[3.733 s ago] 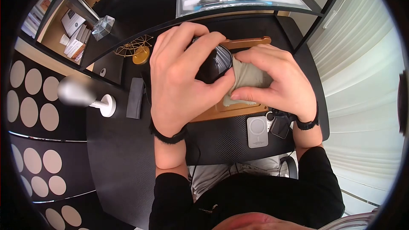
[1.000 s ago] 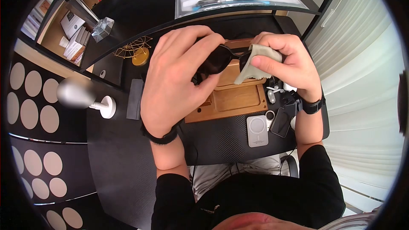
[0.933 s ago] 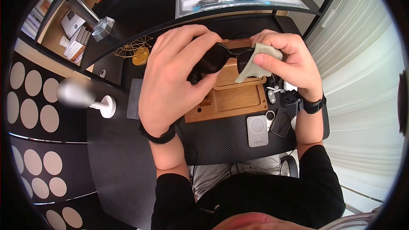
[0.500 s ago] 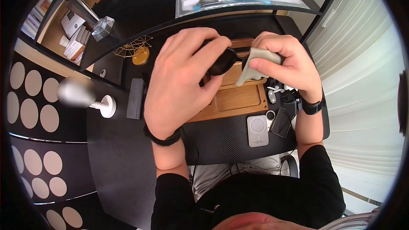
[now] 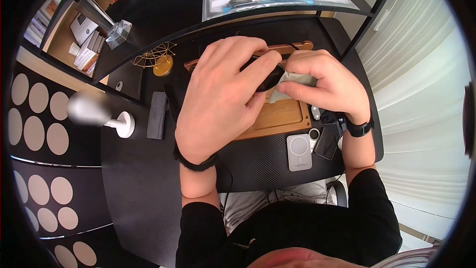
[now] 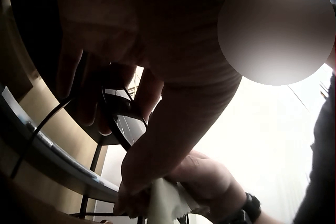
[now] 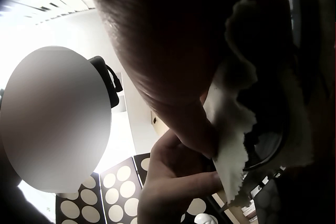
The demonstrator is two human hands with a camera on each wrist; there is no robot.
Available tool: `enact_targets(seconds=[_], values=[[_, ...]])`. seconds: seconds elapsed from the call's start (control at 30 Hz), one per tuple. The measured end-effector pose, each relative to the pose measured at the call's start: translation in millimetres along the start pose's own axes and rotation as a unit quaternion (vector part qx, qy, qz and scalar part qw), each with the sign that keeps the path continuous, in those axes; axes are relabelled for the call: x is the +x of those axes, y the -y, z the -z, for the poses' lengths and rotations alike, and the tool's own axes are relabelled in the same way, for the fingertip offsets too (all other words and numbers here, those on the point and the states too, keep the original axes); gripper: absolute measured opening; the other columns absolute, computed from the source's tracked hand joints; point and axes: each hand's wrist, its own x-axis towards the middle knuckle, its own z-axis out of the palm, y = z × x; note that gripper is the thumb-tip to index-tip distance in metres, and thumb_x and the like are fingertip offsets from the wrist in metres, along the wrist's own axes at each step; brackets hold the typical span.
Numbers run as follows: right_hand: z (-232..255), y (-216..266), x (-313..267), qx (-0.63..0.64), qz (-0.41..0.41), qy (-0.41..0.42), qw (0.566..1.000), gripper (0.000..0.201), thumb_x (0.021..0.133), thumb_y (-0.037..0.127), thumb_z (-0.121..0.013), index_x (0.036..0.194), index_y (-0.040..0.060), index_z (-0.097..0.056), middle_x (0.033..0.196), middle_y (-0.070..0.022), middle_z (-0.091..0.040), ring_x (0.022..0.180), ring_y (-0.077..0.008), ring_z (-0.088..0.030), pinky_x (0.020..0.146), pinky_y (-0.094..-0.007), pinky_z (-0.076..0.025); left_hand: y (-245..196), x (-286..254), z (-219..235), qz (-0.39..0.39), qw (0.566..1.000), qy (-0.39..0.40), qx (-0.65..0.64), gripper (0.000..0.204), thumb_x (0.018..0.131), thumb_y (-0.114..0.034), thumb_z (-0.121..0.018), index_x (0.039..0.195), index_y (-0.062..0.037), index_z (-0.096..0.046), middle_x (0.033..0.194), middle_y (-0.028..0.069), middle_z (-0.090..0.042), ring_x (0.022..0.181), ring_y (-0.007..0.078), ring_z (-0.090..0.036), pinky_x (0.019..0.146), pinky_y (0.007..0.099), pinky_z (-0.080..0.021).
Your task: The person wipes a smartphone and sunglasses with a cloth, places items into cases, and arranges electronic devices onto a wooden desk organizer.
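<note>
My left hand grips dark sunglasses by one side, fingers and thumb curled about a lens. Most of the frame is hidden behind that hand. On the other side, my right hand pinches a pale grey-green cleaning cloth between thumb and fingers, folded over the far lens. The right wrist view shows the cloth's ragged edge wrapping round a lens rim. From the left wrist, the dark frame crosses between the fingers, with the cloth below. Both hands are held above a wooden tray.
A grey magnetic power bank lies in front, beside a dark phone-like object. On the left are a grey case, a white stand and a gold wire ornament. A raised shelf spans the back.
The left hand with the sunglasses has shifted right, toward the right hand. The right hand has lowered and turned inward, the cloth closing round the lens. More of the tray's back edge now shows.
</note>
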Motion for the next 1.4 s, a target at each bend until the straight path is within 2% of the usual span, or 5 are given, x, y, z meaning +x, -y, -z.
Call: enact_targets(seconds=[0.27,0.83,0.97,1.07,1.4], values=[[0.2,-4.0,-1.1,-0.027,-0.007,0.024,0.999,0.025,0.086,0.020,-0.073,0.088,-0.0038,-0.066,0.075,-0.0175,-0.062,0.070,-0.0346,-0.062,0.065,-0.0387,-0.049,2.2,0.2,-2.3,-0.008,1.000,0.003,-0.012,0.048,0.062,0.001,-0.078,0.109,-0.0044,-0.067,0.113,0.0107,-0.064,0.106,0.0325,-0.063,0.092,0.0415,-0.049],[-1.5,-8.7,1.1,0.001,0.053,-0.038,0.998,0.027,0.083,0.023,-0.078,0.092,-0.0012,-0.068,0.078,-0.0154,-0.065,0.073,-0.0328,-0.065,0.067,-0.0382,-0.050,8.0,-2.9,6.7,0.008,1.000,0.005,-0.020,0.051,0.062,-0.002,-0.080,0.112,-0.0049,-0.068,0.115,0.0109,-0.065,0.104,0.0331,-0.062,0.093,0.0408,-0.048],[0.1,-10.6,1.2,-0.003,0.052,-0.030,0.998,0.028,0.085,0.024,-0.078,0.092,-0.0010,-0.069,0.079,-0.0155,-0.066,0.073,-0.0321,-0.066,0.067,-0.0378,-0.050,11.0,-4.2,10.2,0.010,1.000,0.002,-0.015,0.053,0.061,-0.002,-0.081,0.112,-0.0044,-0.069,0.115,0.0115,-0.065,0.107,0.0334,-0.063,0.094,0.0407,-0.049],[3.2,-6.7,1.2,0.026,-0.005,-0.002,1.000,0.028,0.086,0.024,-0.078,0.091,-0.0012,-0.069,0.078,-0.0151,-0.066,0.074,-0.0310,-0.065,0.067,-0.0377,-0.050,12.9,-5.8,13.4,0.018,1.000,0.000,-0.017,0.053,0.061,-0.001,-0.081,0.112,-0.0041,-0.069,0.116,0.0122,-0.066,0.108,0.0337,-0.063,0.095,0.0409,-0.049],[4.3,-15.5,1.1,0.005,0.073,-0.073,0.995,0.028,0.085,0.024,-0.081,0.095,-0.0006,-0.071,0.093,-0.0142,-0.068,0.092,-0.0286,-0.064,0.079,-0.0371,-0.052,20.3,-11.2,31.4,0.054,0.998,-0.016,-0.030,0.052,0.062,0.002,-0.080,0.113,-0.0010,-0.068,0.117,0.0137,-0.066,0.106,0.0310,-0.066,0.093,0.0362,-0.052]])
